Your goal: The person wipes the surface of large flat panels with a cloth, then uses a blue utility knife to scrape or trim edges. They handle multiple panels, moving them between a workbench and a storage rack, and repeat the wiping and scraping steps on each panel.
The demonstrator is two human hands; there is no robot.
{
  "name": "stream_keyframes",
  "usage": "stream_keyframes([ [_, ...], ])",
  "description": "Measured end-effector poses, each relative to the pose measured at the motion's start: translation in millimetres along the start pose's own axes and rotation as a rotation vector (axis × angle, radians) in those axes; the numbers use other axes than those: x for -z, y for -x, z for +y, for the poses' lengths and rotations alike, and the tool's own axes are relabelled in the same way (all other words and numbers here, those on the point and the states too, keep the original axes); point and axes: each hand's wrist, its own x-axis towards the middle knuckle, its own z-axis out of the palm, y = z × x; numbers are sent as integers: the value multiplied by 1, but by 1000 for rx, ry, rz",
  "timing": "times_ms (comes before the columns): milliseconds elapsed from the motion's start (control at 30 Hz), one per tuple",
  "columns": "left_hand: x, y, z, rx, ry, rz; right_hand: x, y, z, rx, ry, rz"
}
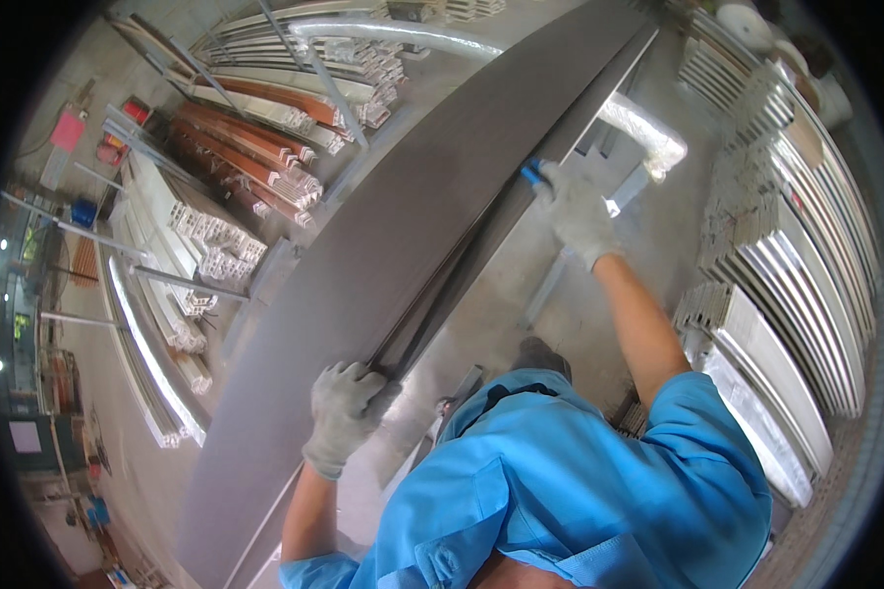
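Observation:
A long, dark grey panel (373, 226) stretches diagonally from the lower left to the top right in front of me. Along its near side lies a narrow dark strip (496, 236), with a gap between them that widens toward my left hand. My left hand (342, 417), in a grey glove, is closed over the near end of that gap, its fingers curled on the strip. Farther along the same edge, my gloved right hand (578, 214) is closed round a small blue tool (531, 172). Its working end is hidden, and its exact kind is unclear.
Brown profiles (246, 152) and white profiles (216, 236) lie on metal racks at the left. Stacks of pale lengths (796, 275) stand along the right. A wrapped, silvery piece (648, 137) sits beyond my right hand, above the grey floor (648, 285).

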Motion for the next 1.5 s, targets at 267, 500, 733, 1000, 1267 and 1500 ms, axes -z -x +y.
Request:
stream_keyframes([
  [267, -14, -1, -10, -144, -29, 141, 19, 144, -147, 92, -113, -274],
  [500, -19, 4, -19, -146, -55, 113, 25, 125, -106, 35, -279, -140],
  [733, -15, 0, -18, -149, -52, 86, 27, 23, 4, -261, -5, 16],
  [1000, 17, 39, -17, 207, 44, 40, -1, -63, 96, 111, -23, -17],
  [1267, 49, 134, 4, 742, 374, 188, 25, -80, 98, 184, 49, -195],
  [1500, 44, 125, 8, 942, 509, 216, 21, -80, 100, 245, -25, -190],
])
